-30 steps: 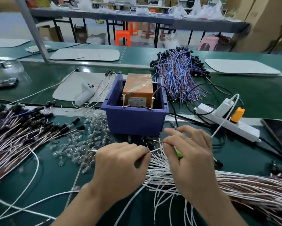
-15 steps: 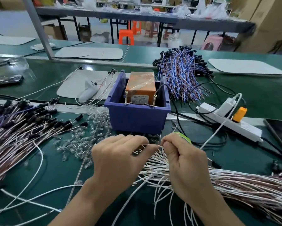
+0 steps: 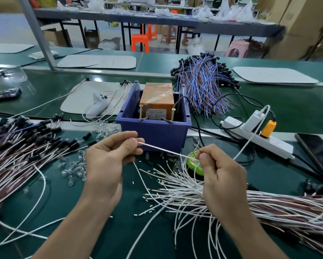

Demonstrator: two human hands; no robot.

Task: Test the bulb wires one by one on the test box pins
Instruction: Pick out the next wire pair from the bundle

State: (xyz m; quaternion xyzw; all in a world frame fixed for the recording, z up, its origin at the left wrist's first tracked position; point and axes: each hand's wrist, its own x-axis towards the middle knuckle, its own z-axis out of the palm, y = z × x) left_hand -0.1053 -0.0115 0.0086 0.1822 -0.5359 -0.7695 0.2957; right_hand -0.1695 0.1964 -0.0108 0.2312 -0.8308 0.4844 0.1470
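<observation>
While the left hand [image 3: 108, 161] pinches one end of a white wire [image 3: 162, 149] between thumb and forefinger, the right hand [image 3: 220, 176] pinches its other end with fingers curled, and the wire runs straight between them, just in front of the blue bin [image 3: 153, 133] at the middle of the green table [image 3: 287, 105]. Two upright pins [image 3: 141, 112] stand inside the bin before the orange box [image 3: 157, 98]. More wires [image 3: 269, 208] lie by the near right edge
</observation>
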